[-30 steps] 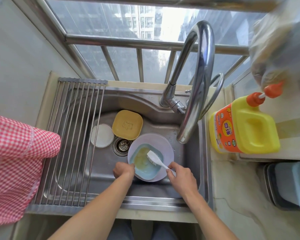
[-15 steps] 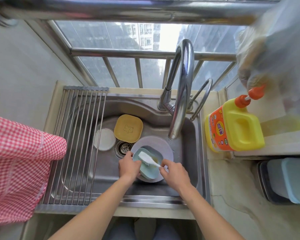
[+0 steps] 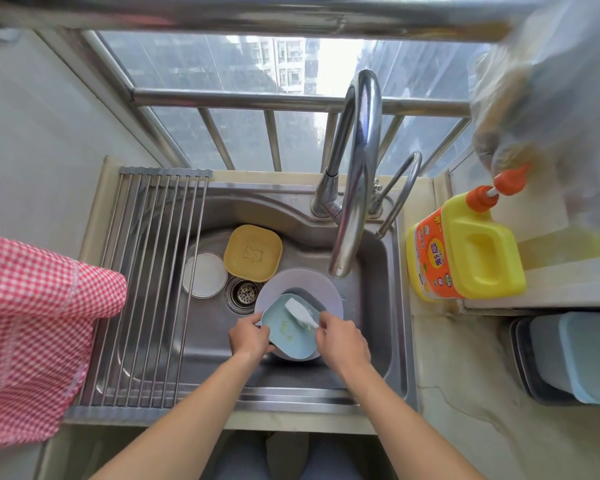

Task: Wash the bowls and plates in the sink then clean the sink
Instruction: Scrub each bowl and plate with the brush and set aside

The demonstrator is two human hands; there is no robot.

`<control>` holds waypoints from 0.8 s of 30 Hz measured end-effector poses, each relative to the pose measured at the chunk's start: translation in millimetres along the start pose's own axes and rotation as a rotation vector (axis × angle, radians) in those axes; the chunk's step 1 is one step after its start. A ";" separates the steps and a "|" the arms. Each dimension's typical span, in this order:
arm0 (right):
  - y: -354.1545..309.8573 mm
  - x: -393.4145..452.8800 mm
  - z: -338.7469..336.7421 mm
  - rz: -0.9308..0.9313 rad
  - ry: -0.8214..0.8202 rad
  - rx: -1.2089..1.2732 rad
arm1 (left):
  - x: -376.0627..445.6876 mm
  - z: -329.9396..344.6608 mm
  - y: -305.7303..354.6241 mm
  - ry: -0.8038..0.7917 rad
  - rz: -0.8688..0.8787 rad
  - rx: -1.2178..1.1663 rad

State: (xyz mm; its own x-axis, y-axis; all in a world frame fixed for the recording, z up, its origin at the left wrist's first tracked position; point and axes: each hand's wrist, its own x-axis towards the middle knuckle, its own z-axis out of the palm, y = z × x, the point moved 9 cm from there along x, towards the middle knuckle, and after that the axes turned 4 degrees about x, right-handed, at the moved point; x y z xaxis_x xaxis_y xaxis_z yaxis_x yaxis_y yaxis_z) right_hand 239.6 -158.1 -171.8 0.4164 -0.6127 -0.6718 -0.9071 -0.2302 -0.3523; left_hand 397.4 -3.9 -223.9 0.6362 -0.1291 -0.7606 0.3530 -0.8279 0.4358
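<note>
Since the frame half a second earlier, the blue bowl point(image 3: 289, 331) had tilted further toward the person and the brush point(image 3: 300, 314) had slid deeper into it.

Sink point(image 3: 381, 271): basin walls closed in on all sides; the faucet point(image 3: 355, 174) spout hung just above the lilac plate point(image 3: 303, 282), capping upward room.

Yellow dish point(image 3: 252, 252) and white lid point(image 3: 204, 275) lay by the far-left wall, beside the drain point(image 3: 245, 293).

Left hand point(image 3: 248, 337) gripped the bowl's left rim; right hand point(image 3: 342, 341) pinched the brush handle.

Risk, as judged: a wet rim could slip and knock the plate beneath; a high lift could strike the spout.
</note>
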 end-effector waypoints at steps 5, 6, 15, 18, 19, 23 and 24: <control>0.5 -3.3 16.8 -0.009 -0.219 0.255 | 11.1 5.1 -21.7 -0.012 -0.098 -0.119; 6.0 -4.7 19.6 -0.004 -0.276 0.259 | 12.7 5.5 -24.0 -0.015 -0.110 -0.136; 23.2 -0.3 22.0 -0.104 -0.256 0.173 | 15.9 4.6 -31.4 -0.013 -0.189 -0.186; 24.5 2.1 18.9 -0.095 -0.174 0.148 | 19.1 9.0 -36.5 -0.047 -0.229 -0.216; 27.2 4.6 12.2 -0.076 -0.093 0.129 | 19.6 10.5 -37.1 -0.059 -0.233 -0.217; 22.1 5.7 18.1 -0.120 -0.145 0.103 | 17.1 7.6 -31.6 -0.066 -0.223 -0.212; 18.5 3.7 22.6 -0.143 -0.210 0.099 | 16.0 5.6 -30.8 -0.064 -0.223 -0.216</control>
State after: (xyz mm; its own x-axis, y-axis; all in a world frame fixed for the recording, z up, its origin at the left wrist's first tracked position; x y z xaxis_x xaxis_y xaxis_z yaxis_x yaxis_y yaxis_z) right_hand 225.8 -147.5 -195.6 0.5531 -0.4069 -0.7270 -0.8319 -0.2223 -0.5085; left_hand 392.9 16.5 -252.2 0.4848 0.0031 -0.8746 0.6211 -0.7053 0.3417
